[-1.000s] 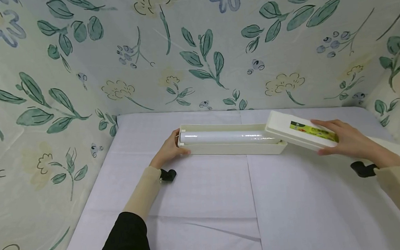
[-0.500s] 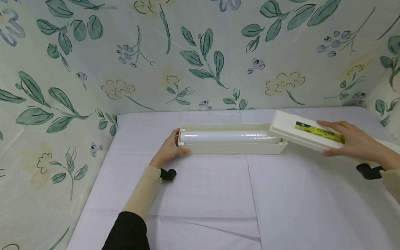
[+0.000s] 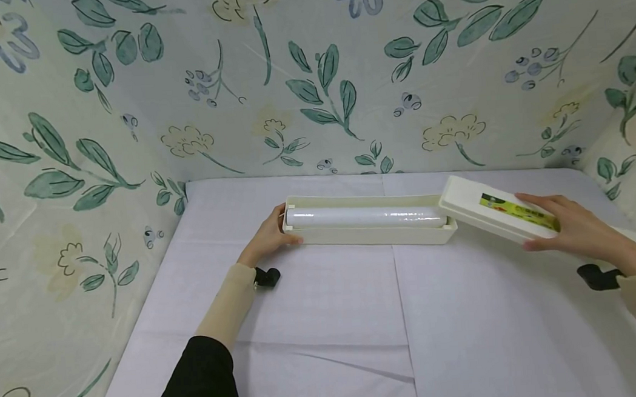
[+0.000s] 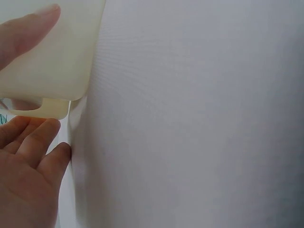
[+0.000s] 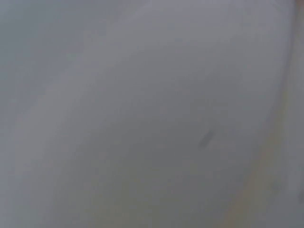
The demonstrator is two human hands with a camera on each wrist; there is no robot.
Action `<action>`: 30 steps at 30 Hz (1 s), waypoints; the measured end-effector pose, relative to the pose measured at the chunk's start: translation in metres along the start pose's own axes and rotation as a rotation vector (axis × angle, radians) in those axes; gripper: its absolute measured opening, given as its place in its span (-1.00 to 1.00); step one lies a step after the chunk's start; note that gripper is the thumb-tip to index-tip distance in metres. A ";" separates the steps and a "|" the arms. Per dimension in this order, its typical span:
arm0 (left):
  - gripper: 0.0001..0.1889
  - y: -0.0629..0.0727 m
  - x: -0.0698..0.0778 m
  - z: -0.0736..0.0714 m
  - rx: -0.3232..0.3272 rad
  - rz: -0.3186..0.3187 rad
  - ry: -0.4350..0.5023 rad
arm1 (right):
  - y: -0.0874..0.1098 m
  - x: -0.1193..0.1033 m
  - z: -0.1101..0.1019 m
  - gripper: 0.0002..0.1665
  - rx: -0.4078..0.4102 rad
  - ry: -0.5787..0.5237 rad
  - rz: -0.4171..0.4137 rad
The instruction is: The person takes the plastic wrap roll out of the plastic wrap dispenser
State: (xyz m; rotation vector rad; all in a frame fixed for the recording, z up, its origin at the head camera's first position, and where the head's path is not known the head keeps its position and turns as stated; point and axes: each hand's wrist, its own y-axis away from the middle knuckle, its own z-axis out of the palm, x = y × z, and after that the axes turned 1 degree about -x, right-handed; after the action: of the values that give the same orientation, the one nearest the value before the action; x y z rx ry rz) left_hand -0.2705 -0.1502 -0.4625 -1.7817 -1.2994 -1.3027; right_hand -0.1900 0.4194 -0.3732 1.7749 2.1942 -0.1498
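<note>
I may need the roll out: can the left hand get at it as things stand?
Probably yes: the left hand grips the box at its left end, where the roll lies uncovered; the right hand holds the lid at the other end. The left grip would likely have to loosen first.

Looks like a small enclosed tabletop set-up, made for recording; home or studio, can't tell. Floral sheeting (image 3: 368, 92) with green leaves and yellow and blue blooms hangs on the far, left and right sides, booth-like. White cloth (image 3: 325, 313) with fold creases covers the work surface up to the far sheet. Black wrist pieces (image 3: 267, 278) fit a recording rig. A long cream box (image 3: 372, 237) holding a shiny roll (image 3: 363, 215) looks household.
</note>
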 end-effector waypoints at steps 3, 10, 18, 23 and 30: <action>0.09 0.003 0.007 -0.001 -0.013 -0.008 -0.003 | 0.003 0.003 0.000 0.30 0.007 -0.009 -0.002; 0.03 0.020 0.036 -0.001 -0.018 -0.008 -0.016 | 0.007 0.010 0.002 0.31 0.019 -0.012 0.003; 0.03 0.020 0.036 -0.001 -0.020 -0.008 -0.015 | 0.012 0.016 0.003 0.35 0.030 -0.007 0.032; 0.03 0.020 0.037 -0.001 -0.017 -0.009 -0.013 | 0.015 0.018 0.003 0.36 0.032 -0.006 0.042; 0.03 0.020 0.037 0.000 -0.016 -0.017 -0.009 | 0.018 0.023 0.004 0.36 0.044 -0.005 0.029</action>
State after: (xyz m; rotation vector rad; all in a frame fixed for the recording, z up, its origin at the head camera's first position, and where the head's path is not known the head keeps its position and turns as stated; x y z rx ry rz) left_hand -0.2506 -0.1442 -0.4265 -1.7934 -1.3144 -1.3195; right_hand -0.1755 0.4435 -0.3823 1.8271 2.1770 -0.1970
